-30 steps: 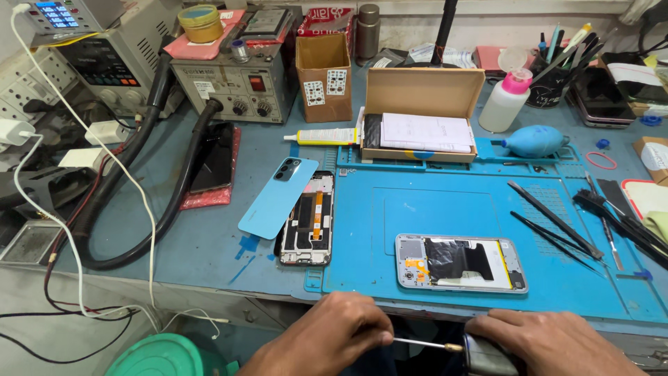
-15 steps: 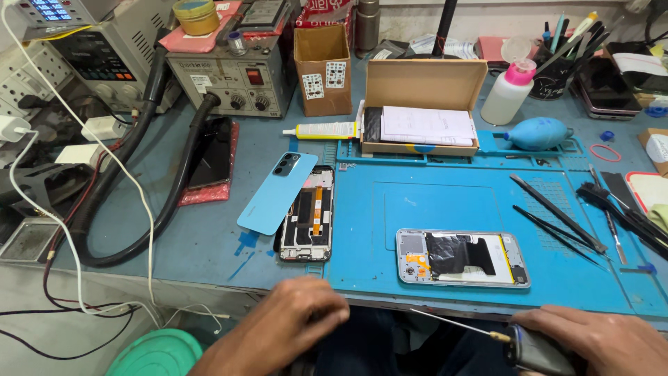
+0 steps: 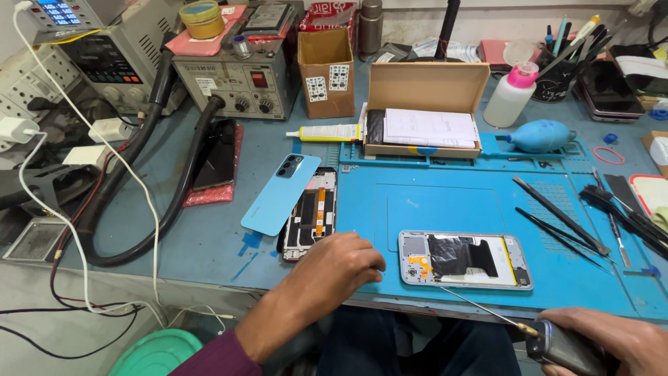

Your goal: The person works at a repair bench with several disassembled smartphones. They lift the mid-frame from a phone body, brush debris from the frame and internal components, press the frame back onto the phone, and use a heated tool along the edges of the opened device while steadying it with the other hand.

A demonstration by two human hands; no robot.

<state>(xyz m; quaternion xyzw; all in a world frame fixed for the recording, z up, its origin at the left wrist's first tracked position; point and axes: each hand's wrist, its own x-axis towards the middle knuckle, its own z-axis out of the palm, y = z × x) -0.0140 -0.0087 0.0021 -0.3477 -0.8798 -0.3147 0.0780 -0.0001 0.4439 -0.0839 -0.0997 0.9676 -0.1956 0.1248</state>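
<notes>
Opened phone point(image 3: 465, 260), back cover off, lies flat at the lower centre of the frame on the blue work mat point(image 3: 445, 202), near the bench's front edge. Left hand point(image 3: 339, 263) rests knuckles-up with fingers curled loosely on the mat edge just left of it, holding nothing visible. Right hand point(image 3: 612, 341), at the lower right corner, grips a dark tool handle point(image 3: 563, 346) whose thin metal probe point(image 3: 487, 312) points up-left toward the phone's lower edge. Bare mat lies above the phone; tweezers point(image 3: 560, 216) lie right. Frame edge cuts off the right hand
</notes>
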